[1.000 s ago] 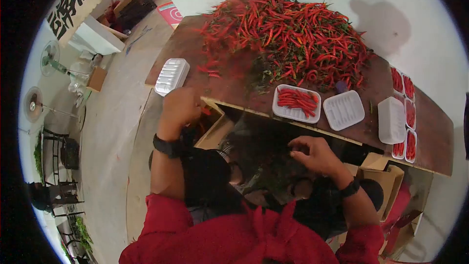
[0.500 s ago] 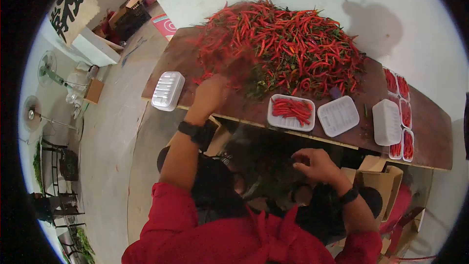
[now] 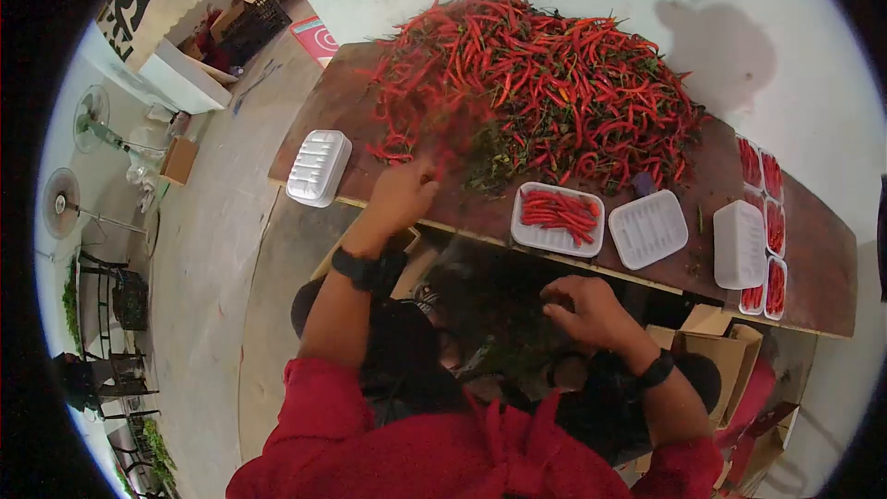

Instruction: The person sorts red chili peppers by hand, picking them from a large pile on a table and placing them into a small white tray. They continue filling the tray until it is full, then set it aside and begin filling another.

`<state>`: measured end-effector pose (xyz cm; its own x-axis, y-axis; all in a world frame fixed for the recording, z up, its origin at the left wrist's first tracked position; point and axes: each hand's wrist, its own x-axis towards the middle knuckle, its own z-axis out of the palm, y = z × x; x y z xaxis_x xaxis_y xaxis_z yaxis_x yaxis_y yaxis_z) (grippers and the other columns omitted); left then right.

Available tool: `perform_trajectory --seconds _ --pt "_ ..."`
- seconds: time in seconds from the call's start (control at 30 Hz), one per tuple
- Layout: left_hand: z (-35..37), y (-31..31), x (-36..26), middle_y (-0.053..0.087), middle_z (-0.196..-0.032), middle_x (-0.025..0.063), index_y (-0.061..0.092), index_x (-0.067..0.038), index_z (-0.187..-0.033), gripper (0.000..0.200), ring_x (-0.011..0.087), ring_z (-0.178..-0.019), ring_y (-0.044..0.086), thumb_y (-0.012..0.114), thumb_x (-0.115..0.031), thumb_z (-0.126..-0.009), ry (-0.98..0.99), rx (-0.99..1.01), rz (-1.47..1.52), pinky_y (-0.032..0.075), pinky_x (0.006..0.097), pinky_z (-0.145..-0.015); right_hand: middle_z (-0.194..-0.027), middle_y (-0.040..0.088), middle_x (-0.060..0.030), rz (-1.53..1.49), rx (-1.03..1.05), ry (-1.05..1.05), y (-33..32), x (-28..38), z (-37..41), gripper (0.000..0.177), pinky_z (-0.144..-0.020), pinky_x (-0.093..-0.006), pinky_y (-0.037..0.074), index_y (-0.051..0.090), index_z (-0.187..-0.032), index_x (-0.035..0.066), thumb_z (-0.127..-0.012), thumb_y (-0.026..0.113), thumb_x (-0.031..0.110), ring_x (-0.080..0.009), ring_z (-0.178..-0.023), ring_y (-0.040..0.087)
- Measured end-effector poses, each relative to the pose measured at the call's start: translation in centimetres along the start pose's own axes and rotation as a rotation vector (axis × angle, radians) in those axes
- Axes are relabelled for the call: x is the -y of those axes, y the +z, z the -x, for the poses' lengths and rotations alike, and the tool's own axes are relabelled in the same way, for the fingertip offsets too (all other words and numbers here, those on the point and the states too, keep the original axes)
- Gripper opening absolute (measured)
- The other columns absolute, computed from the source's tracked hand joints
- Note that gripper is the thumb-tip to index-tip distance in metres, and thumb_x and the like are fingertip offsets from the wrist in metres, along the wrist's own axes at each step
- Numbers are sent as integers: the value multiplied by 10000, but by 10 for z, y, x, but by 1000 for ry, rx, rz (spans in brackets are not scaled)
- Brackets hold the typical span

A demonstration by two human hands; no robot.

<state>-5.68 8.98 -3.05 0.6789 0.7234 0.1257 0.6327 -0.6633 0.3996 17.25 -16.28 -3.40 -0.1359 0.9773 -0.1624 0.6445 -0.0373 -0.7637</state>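
My left hand (image 3: 404, 196) is at the near left edge of a large heap of red chili peppers (image 3: 573, 74). Its fingers are drawn together around a bit of red at their tips, a chili pepper in a blurred patch. Over my lap, just below the table's front edge, my right hand (image 3: 596, 314) has its fingers curled toward the thumb; its palm is hidden, and I cannot tell what it holds. Between the hands and the heap, a white tray (image 3: 517, 231) bears a row of red chilies (image 3: 559, 212). Beside it lies a second white tray (image 3: 649, 229) with none in it.
A stack of white trays (image 3: 319, 168) is at the brown table's (image 3: 813, 268) left end. Another stack (image 3: 739, 245) stands at right, next to several filled trays (image 3: 776, 286). Cardboard boxes (image 3: 716, 351) sit under the table. Two fans (image 3: 63, 203) are far left.
My left hand has drawn back slightly from the heap's edge, its fingers showing more clearly. My right hand has shifted a little left, and the view has tilted slightly.
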Motion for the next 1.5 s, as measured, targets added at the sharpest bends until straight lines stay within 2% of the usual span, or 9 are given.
perform_trajectory --seconds 0.13,0.2,0.3,0.47,0.57,0.63,0.73,1.27,1.5 --pt "20 -25 -55 625 -837 88 599 -12 -990 233 221 -733 611 583 -195 -846 -172 300 495 479 350 -654 -947 631 -182 -127 -125 48 -1 16 -5 333 -769 -401 488 597 -1054 18 -785 638 211 -339 -858 612" --pt "24 -17 -71 608 -799 44 597 -8 -1010 237 163 -713 581 566 -197 -869 19 489 664 471 309 -667 -861 652 -95 -262 -255 115 -5 23 -7 230 -690 -265 474 621 -1017 -2 -804 626 84 -129 -764 596" --pt "27 -14 -103 627 -846 73 601 -8 -997 233 182 -781 598 570 -196 -864 88 686 626 471 316 -707 -850 645 -67 -438 -348 114 -3 25 -9 215 -690 -239 464 622 -1014 -9 -817 620 77 -97 -759 573" --pt "33 12 -105 642 -900 127 619 -21 -981 230 214 -844 616 579 -206 -850 341 644 611 470 331 -750 -806 638 -98 -257 -294 32 -1 21 -9 190 -681 -276 477 627 -968 -12 -822 614 109 -129 -737 598" --pt "34 13 -106 641 -895 123 619 -22 -997 237 210 -827 620 582 -199 -844 331 687 618 476 325 -738 -788 635 -99 -307 -253 113 -2 19 -8 167 -650 -273 482 626 -944 -16 -842 592 112 -134 -709 604" --pt "35 11 -104 639 -886 108 619 -15 -1008 249 189 -799 617 585 -198 -844 96 746 704 481 320 -711 -801 637 -65 -381 -216 219 -6 17 -8 159 -629 -232 474 621 -957 -26 -866 574 96 -106 -703 591" --pt "32 7 -101 630 -869 85 619 -7 -1014 258 165 -771 605 593 -197 -841 19 835 777 482 315 -689 -791 629 -69 -606 -278 291 -10 13 -10 155 -602 -231 476 609 -947 -35 -888 543 92 -106 -665 585" --pt "36 15 -111 596 -751 11 610 -16 -949 254 80 -692 533 570 -256 -877 50 842 816 442 271 -615 -792 639 -73 -729 -384 205 -7 9 -6 193 -632 -240 474 602 -995 -47 -884 532 94 -105 -678 592" --pt "37 21 -102 614 -724 111 641 -19 -822 255 219 -676 598 609 -272 -811 287 644 540 452 338 -614 -766 640 -46 -416 -322 87 -9 16 -1 152 -590 -228 458 646 -942 -18 -844 591 83 -93 -629 567"
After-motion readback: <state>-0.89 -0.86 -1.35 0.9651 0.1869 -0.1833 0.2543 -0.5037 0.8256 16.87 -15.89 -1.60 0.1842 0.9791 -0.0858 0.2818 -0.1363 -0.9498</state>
